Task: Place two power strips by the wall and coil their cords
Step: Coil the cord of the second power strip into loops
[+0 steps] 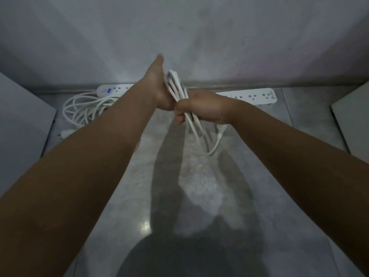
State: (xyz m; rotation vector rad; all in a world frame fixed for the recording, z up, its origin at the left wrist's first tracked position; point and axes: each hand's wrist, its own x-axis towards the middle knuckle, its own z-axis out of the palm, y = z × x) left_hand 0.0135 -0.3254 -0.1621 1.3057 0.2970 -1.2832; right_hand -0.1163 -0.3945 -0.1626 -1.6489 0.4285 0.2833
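Both power strips lie on the grey floor (pixel 199 196) against the foot of the wall (pixel 199 37). The left power strip (pixel 114 90) sits flat along the wall base, partly hidden behind the person's left forearm, with a small blue mark near its outer end. Its cord (pixel 83 108) lies in a loose round coil on the floor just in front of it, away from the wall, and a plug (pixel 64 134) rests on the floor a little further from the wall than that coil. The right power strip (pixel 253 96) also lies flat along the wall base, its sockets facing up.

Between the two strips, out from the wall and raised above the floor, both hands meet on the second cord (pixel 179 90), gathered into several long white loops. The right hand (pixel 201 106) is clenched around the middle of the bundle, fingers wrapped over the strands. The left hand (pixel 159 86) presses against the upper part of the loops with its thumb pointing up toward the wall; it seems to be gripping them, though motion blur makes the fingers hard to read. Below the right hand the loops hang down, and the cord's plug end (pixel 221 131) dangles beside them above the floor.

Pale panels (pixel 24 120) stand at the far left and right edges, both out from the wall.
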